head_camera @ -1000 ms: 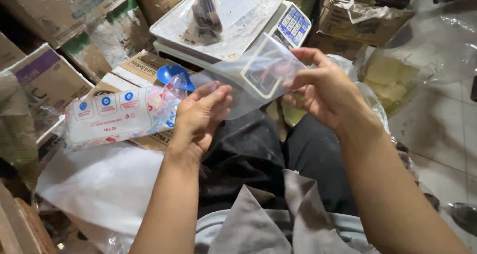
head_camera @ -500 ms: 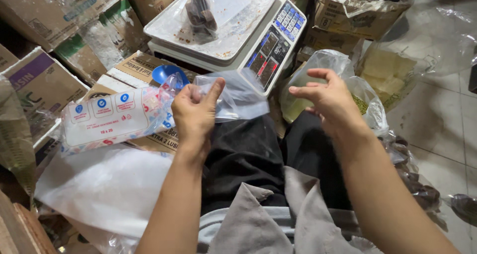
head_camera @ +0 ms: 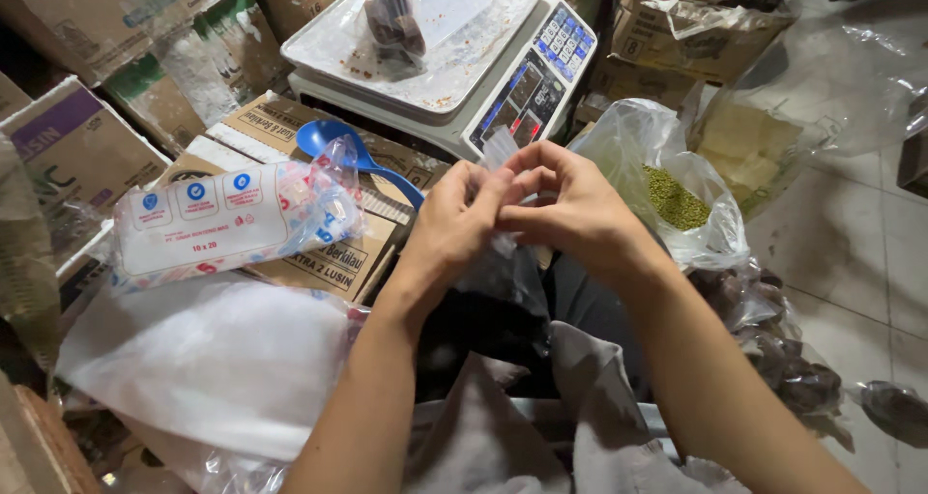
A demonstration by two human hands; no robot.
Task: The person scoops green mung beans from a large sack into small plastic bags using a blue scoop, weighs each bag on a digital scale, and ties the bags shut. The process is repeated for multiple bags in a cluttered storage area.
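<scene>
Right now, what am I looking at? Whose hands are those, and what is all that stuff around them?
There is no machine here. You see a person's own two arms, filmed by a small camera worn on their head, so it looks down just as their eyes do.

The left hand and the right hand meet in the middle and pinch the top of a small clear plastic bag between their fingers.

Behind the hands stands a weighing scale with a white tray, and a little bag of dark things lies on the tray. To the left, a blue scoop and a pack of new plastic bags rest on cardboard boxes. To the right, an open bag holds green beans.
</scene>
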